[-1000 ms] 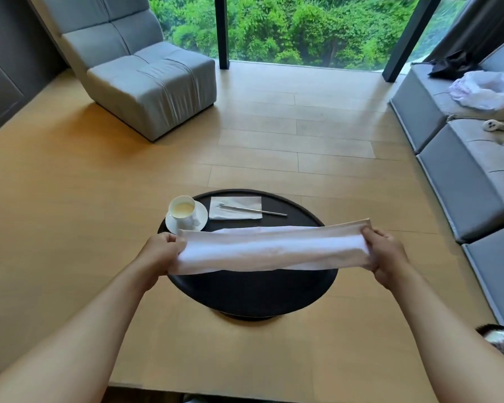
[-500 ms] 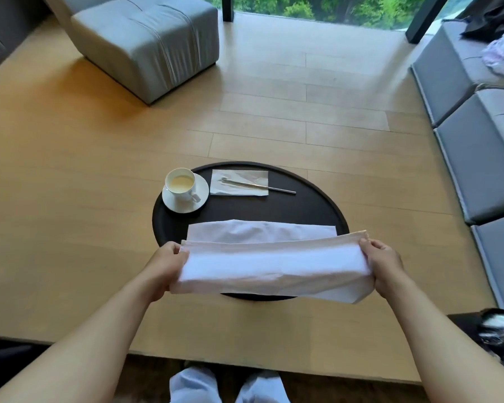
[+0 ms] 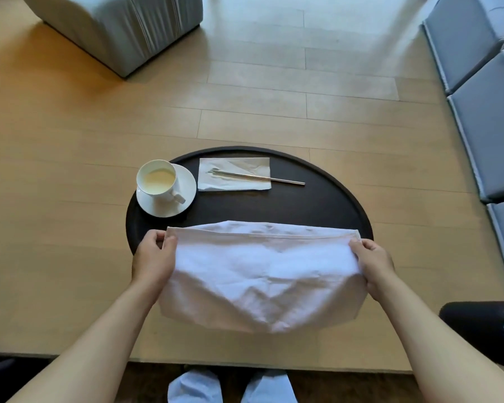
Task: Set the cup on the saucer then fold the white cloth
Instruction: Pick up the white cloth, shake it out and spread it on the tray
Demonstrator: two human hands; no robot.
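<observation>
The white cloth (image 3: 259, 274) is doubled over and stretched between my two hands above the near half of the round black table (image 3: 326, 205). My left hand (image 3: 154, 258) pinches its left end and my right hand (image 3: 373, 264) grips its right end. The cloth's lower part sags past the table's near edge and hides it. At the table's back left, a white cup (image 3: 157, 178) with pale liquid stands upright on a white saucer (image 3: 186, 196).
A folded paper napkin (image 3: 236, 170) with a metal utensil (image 3: 262, 178) across it lies at the back of the table. A grey chair (image 3: 122, 27) stands far left, grey sofa cushions (image 3: 486, 117) run along the right. My feet (image 3: 230, 386) show below.
My view has tilted down and closer. The cloth, held taut and narrow a second ago, has dropped lower over the table and now shows a wider, sagging face.
</observation>
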